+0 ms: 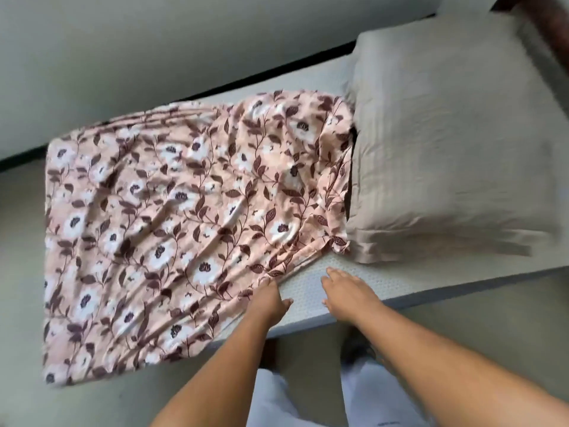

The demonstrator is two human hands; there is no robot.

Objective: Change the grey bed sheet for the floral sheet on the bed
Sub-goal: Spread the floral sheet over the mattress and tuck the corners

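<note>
A pink floral sheet (pixel 172 217) with white flowers and dark leaves lies rumpled over the left part of the bed and hangs over its near and left edges. The bare white mattress (pixel 348 282) shows at the near middle. My left hand (pixel 271 298) grips the sheet's near edge, fingers curled into the fabric. My right hand (pixel 345 292) hovers flat over the bare mattress, fingers apart, holding nothing. No grey sheet is in view on the mattress.
A large grey pillow (pixel 455 143) lies at the right end of the bed, over the sheet's right edge. A dark wooden headboard (pixel 542 23) stands at the far right corner. A pale wall runs behind the bed. Grey floor lies in front, with my white trousers (pixel 277 399) below.
</note>
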